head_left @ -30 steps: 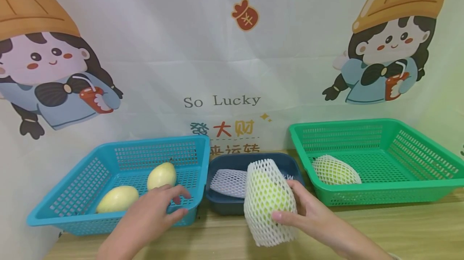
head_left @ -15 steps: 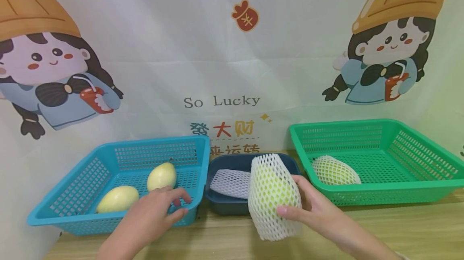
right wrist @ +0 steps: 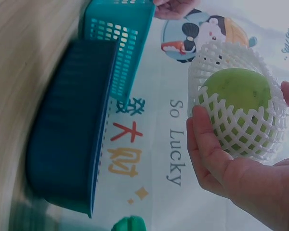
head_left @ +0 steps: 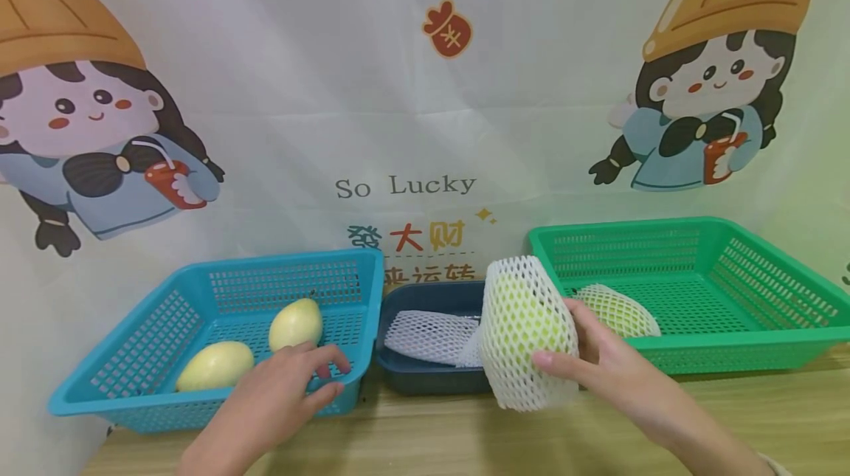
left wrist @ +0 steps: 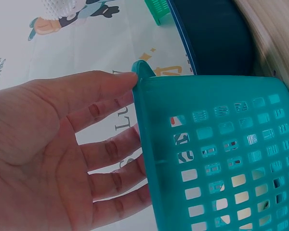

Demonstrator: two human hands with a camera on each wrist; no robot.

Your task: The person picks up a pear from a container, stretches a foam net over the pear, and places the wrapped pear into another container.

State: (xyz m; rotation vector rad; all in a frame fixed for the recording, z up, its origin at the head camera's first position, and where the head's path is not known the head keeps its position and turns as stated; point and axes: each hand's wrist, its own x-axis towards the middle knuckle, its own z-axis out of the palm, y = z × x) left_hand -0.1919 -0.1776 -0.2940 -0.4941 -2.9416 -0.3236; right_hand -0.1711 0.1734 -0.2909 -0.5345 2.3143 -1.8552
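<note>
My right hand (head_left: 611, 358) holds a green mango (right wrist: 238, 89) in a white foam net sleeve (head_left: 527, 380), thumb on the near side and fingers behind. The net's open end rises around the fruit in the right wrist view. This mango is held up in front of the dark blue tray (head_left: 425, 380) and the near left corner of the green basket (head_left: 724, 354). My left hand (head_left: 272, 395) rests at the near right corner of the blue basket (head_left: 159, 413), fingers loosely bent. In the left wrist view its thumb tip is at the basket rim and the other fingertips are hidden behind it.
Two pale yellow mangoes (head_left: 215, 365) lie in the blue basket. Flattened white foam nets (head_left: 428, 336) are in the dark blue tray. One netted mango (head_left: 617, 311) lies in the green basket. A printed cloth (head_left: 299, 92) hangs behind; the table (head_left: 425, 439) is wooden.
My right hand has moved the netted mango right and upward, from in front of the tray toward the green basket, uncovering more of the tray's foam nets. The left hand has stayed put.
</note>
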